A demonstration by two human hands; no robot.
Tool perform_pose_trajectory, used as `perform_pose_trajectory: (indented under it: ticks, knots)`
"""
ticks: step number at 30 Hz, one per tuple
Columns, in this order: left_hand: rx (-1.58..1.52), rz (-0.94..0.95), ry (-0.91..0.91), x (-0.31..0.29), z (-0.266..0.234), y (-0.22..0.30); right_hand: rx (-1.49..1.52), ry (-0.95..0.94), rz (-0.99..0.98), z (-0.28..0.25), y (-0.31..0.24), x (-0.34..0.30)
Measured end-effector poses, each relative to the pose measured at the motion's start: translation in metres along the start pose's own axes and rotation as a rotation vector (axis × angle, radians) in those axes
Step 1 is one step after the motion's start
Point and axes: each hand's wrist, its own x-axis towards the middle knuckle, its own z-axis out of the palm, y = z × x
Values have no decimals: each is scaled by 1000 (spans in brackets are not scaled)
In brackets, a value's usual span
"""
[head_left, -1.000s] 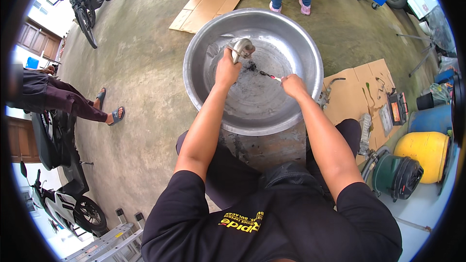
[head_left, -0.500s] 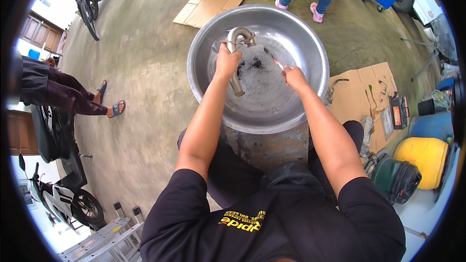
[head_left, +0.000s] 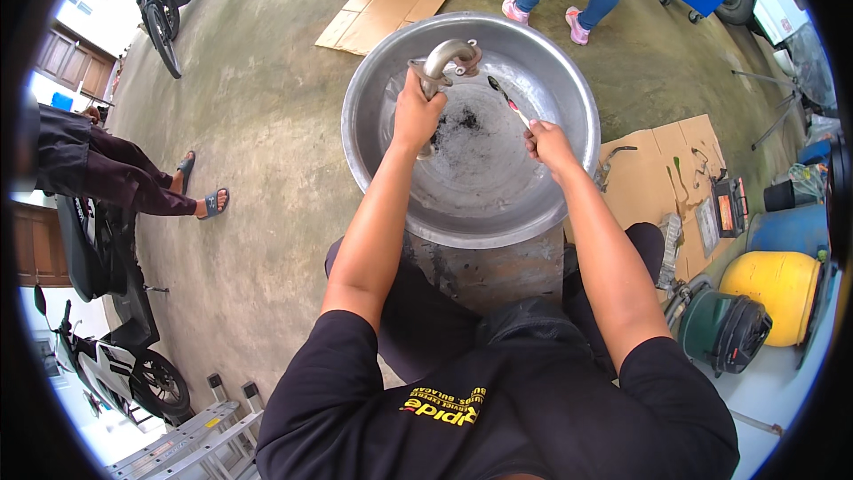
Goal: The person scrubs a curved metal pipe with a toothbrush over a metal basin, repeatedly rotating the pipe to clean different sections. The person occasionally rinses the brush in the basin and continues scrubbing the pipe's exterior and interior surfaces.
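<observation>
One basin (head_left: pixel 506 187), open room toward its near rim (head_left: pixel 480 243), left hand (head_left: pixel 417 116) gripping one bent pipe (head_left: pixel 440 57), right hand (head_left: pixel 549 144) pinching one slim tool (head_left: pixel 513 106)

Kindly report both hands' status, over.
Left grip holds curved silver metal pipe. Right grip holds thin white-handled tool. Round silver metal basin beneath. Nothing between tool and pipe.

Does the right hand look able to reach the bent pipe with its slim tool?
Likely yes: the right hand holds the slim tool, dark tip near the curved end of the bent pipe, and nothing shows between them above the basin. The left hand covers part of the pipe's straight length.
</observation>
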Motion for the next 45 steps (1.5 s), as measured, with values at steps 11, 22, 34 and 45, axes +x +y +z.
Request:
perform_pose_trajectory:
  ticks: [11,22,34,45]
  knots:
    - [-77,-33,-12,-4,11,6,-305,224,-72,-5,-1,13]
    - [-148,-9,-12,-6,13,0,-247,39,-14,-6,-7,1]
    - [8,-104,-175,-11,8,4,36,-88,53,-10,-25,-6]
    - [4,-94,-115,-10,17,-9,158,-91,52,-8,-25,-6]
